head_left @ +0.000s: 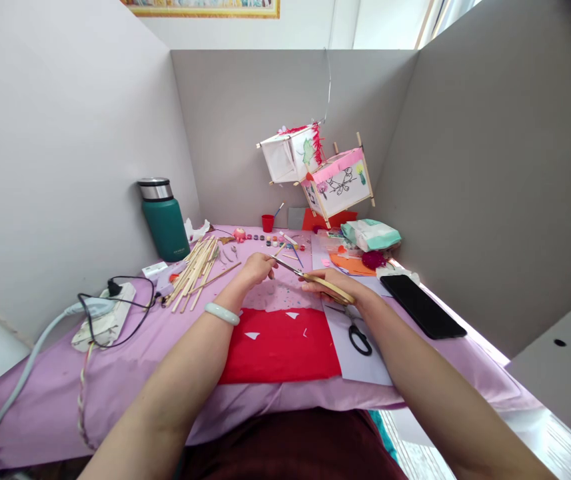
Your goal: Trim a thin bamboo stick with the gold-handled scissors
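Observation:
My right hand [332, 283] is closed around the gold handles of a pair of scissors [290, 267], whose metal blades point left. Just past the blade tips, my left hand [259, 268] has its fingers pinched together; whatever is between them is too small or hidden to name. A pale bangle circles my left wrist. Under both hands lies a red sheet [280, 350] with a few white paper scraps [252, 336] on it. Beside it, on a pale sheet [350, 363], rests a second pair of scissors with black handles [360, 340].
Wooden sticks [195, 273] lie left, near a green bottle [164, 223] and a power strip [108, 317] with cables. Small paint pots [262, 239] and a red cup [268, 223] stand behind. Two paper lanterns [340, 183] hang above. A phone [421, 305] lies right.

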`<state>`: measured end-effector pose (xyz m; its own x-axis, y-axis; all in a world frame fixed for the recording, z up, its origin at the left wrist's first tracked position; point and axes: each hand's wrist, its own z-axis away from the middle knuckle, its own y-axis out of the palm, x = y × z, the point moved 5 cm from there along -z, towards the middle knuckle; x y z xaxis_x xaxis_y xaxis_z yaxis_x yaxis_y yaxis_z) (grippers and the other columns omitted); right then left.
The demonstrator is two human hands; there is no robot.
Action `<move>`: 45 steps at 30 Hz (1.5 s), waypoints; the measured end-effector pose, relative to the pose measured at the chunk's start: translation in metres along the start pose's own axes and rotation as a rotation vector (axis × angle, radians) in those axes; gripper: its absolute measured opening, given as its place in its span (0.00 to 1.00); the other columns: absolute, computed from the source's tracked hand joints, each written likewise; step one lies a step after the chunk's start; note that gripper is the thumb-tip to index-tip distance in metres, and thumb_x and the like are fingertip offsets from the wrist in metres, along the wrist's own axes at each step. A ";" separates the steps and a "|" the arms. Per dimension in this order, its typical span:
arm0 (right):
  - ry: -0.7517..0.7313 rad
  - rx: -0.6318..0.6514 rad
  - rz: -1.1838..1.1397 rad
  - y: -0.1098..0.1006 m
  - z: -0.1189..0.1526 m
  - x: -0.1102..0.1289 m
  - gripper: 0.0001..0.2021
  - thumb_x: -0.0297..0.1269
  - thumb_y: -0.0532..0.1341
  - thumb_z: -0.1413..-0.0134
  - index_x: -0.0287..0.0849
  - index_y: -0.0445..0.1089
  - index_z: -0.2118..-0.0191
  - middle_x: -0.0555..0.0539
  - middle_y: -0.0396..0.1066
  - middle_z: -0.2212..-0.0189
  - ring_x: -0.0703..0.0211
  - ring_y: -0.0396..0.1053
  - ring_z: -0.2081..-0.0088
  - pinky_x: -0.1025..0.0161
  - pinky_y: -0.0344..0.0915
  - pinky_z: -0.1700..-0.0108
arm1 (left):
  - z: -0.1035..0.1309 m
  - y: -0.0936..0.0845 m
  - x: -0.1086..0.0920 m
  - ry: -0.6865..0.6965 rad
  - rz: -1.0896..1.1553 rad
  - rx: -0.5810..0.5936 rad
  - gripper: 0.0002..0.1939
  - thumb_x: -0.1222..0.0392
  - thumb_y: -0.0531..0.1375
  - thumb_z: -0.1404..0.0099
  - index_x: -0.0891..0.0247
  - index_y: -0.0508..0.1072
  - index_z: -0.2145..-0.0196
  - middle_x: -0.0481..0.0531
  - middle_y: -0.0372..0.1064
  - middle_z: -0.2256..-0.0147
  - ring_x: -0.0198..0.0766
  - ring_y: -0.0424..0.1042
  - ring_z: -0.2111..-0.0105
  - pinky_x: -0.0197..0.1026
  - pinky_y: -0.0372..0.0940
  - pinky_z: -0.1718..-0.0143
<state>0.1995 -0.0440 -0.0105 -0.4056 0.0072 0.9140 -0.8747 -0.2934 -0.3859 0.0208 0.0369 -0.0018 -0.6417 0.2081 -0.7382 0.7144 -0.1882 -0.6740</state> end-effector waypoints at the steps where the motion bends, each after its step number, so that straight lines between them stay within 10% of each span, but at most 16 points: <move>1: 0.002 -0.001 0.004 0.000 0.000 0.000 0.28 0.49 0.67 0.64 0.40 0.70 0.55 0.56 0.58 0.84 0.73 0.53 0.84 0.73 0.48 0.84 | 0.000 -0.001 -0.002 0.021 -0.056 -0.020 0.15 0.61 0.48 0.40 0.67 0.73 0.65 0.51 0.70 0.78 0.29 0.60 0.83 0.32 0.55 0.79; 8: -0.005 0.002 0.019 0.000 -0.001 0.000 0.29 0.50 0.66 0.63 0.40 0.69 0.54 0.56 0.58 0.84 0.72 0.53 0.84 0.72 0.48 0.84 | 0.007 -0.004 -0.017 0.172 -0.433 -0.193 0.16 0.58 0.49 0.38 0.67 0.75 0.66 0.55 0.73 0.72 0.37 0.70 0.68 0.34 0.60 0.65; 29: 0.030 -0.002 0.019 0.000 -0.003 -0.004 0.28 0.50 0.67 0.64 0.41 0.70 0.54 0.56 0.58 0.83 0.72 0.53 0.84 0.72 0.49 0.83 | 0.005 -0.005 -0.006 0.028 -0.051 -0.019 0.15 0.61 0.49 0.42 0.67 0.74 0.66 0.50 0.69 0.80 0.30 0.59 0.83 0.33 0.53 0.80; 45: 0.012 -0.009 0.007 0.001 0.000 0.001 0.29 0.51 0.66 0.64 0.40 0.69 0.54 0.56 0.57 0.85 0.72 0.52 0.85 0.71 0.47 0.84 | 0.007 -0.004 -0.016 0.163 -0.425 -0.216 0.17 0.58 0.49 0.38 0.66 0.75 0.66 0.56 0.74 0.71 0.37 0.71 0.68 0.35 0.61 0.65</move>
<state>0.1978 -0.0447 -0.0097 -0.4153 0.0170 0.9095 -0.8740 -0.2847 -0.3938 0.0260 0.0276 0.0129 -0.8487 0.3739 -0.3740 0.4519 0.1454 -0.8801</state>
